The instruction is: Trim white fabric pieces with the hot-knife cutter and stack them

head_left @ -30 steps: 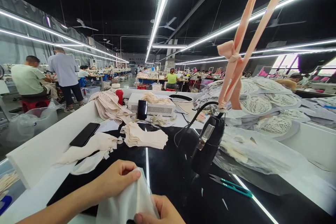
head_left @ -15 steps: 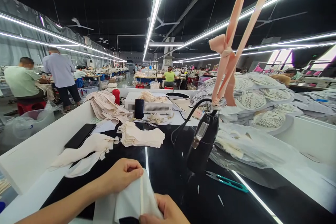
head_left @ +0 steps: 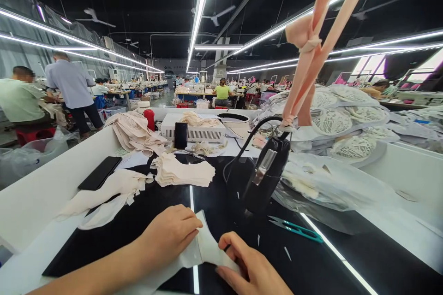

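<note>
My left hand (head_left: 168, 236) and my right hand (head_left: 249, 267) both pinch a small white fabric piece (head_left: 205, 249), which lies low over the black table top (head_left: 224, 203). The left hand grips its left side, the right hand its right edge. Just beyond my hands hangs a black hand-held tool (head_left: 265, 179) on a pink ribbon (head_left: 311, 55). A stack of cream fabric pieces (head_left: 183, 173) lies farther back on the table.
Teal thread snips (head_left: 297, 229) lie to the right of my hands. A black phone (head_left: 99, 173) rests on the white ledge at left beside loose cream cloth (head_left: 104, 193). Piles of lace pieces (head_left: 339, 124) fill the right. Other people work at distant tables.
The fabric piece has come down from an upright hold to lie nearly flat on the table. My right hand has moved right and up into view, and my view has shifted slightly.
</note>
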A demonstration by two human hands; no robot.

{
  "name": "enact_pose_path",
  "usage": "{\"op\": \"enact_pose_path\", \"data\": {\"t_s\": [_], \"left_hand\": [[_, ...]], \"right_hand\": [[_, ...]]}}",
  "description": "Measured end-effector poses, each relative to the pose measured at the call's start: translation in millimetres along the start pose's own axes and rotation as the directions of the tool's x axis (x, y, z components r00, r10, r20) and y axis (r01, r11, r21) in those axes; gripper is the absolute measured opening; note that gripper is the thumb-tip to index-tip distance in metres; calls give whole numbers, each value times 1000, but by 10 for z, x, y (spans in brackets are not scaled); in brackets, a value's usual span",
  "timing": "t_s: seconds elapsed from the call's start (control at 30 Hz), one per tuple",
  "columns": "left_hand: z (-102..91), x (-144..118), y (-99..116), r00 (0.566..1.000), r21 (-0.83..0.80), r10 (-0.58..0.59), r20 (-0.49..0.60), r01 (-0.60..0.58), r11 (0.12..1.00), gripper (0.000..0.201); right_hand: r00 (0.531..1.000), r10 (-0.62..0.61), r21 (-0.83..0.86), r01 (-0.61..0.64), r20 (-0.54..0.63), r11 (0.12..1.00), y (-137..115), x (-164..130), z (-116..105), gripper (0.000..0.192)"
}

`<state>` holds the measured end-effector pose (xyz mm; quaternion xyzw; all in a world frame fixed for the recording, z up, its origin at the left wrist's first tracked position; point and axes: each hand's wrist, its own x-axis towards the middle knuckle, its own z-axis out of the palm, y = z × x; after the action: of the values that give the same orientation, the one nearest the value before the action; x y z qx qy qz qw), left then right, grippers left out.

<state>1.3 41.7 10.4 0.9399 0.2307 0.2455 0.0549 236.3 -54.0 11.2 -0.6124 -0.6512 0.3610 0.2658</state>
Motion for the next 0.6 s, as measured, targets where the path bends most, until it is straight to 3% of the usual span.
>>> {"op": "enact_pose_path", "data": {"t_s": [0.1,0.23,0.27,0.33,0.47,0.6], "left_hand": [[31,-77,136,995,64,87,46,-90,994,15],[50,-159,170,986,53,136,97,-142,989,18],[49,-176,156,983,33,150,104,-154,988,20],[33,-204,122,976,-19,189,106,-188,982,24],[-56,-201,95,961,-149,257,105,-240,959,23],[-117,-123,159,955,-207,255,153,-221,953,22]], "right_hand": [[1000,-7,-42,8,23,999,19,-126,-80,7],[996,88,92,-86,-13,992,257,-273,-352,26],[990,134,141,-127,-42,982,338,-295,-441,34],[962,172,184,-134,-210,974,468,-307,-618,50],[862,6,131,69,-506,989,424,-183,-856,84],[766,-191,155,355,-614,922,22,62,-888,87]]}}
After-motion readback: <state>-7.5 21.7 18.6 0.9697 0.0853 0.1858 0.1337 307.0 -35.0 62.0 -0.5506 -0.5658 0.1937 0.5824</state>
